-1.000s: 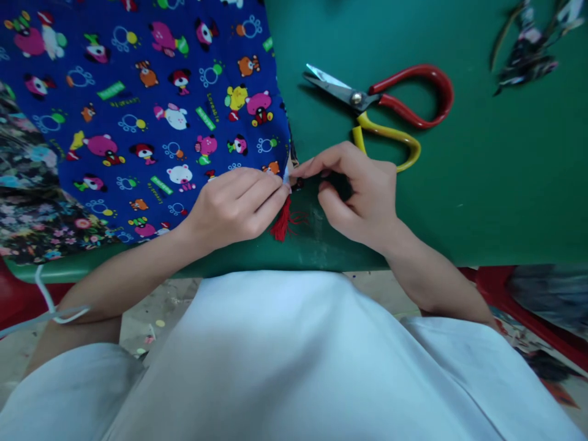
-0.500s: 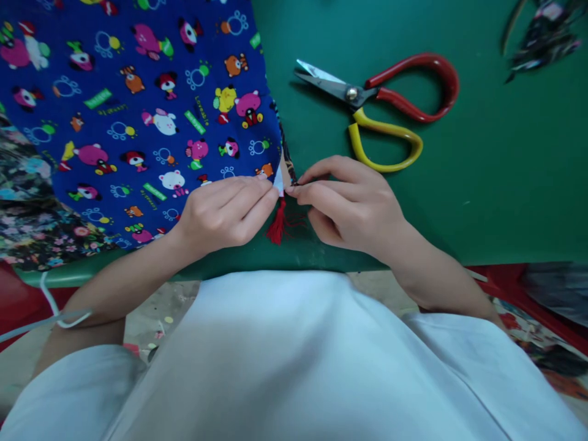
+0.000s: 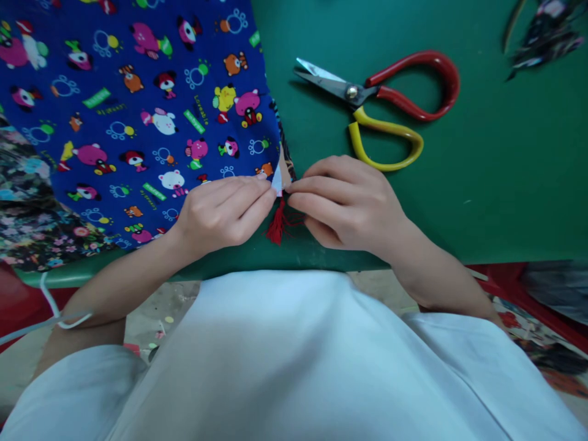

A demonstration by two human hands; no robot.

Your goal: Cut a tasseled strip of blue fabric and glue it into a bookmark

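Observation:
Blue fabric printed with cartoon animals covers the left of the green table. My left hand is closed on its lower right corner, where a pale folded edge shows beside the thumb. A red tassel hangs just below that corner, near the table's front edge. My right hand sits at the same corner, thumb and fingers pinched together at the cloth's edge. Whatever lies between its fingertips is too small to make out. Under the blue cloth, a dark floral fabric shows at the left.
Scissors with one red and one yellow handle lie behind my right hand, blades slightly apart, pointing left. A dark patterned cloth piece lies at the far right of the green table. A white cord hangs by my left forearm.
My right hand's fingers have shifted slightly left, closer to the fabric corner, and the dark bit at their tips is now hidden. My left hand and the scissors are practically unmoved.

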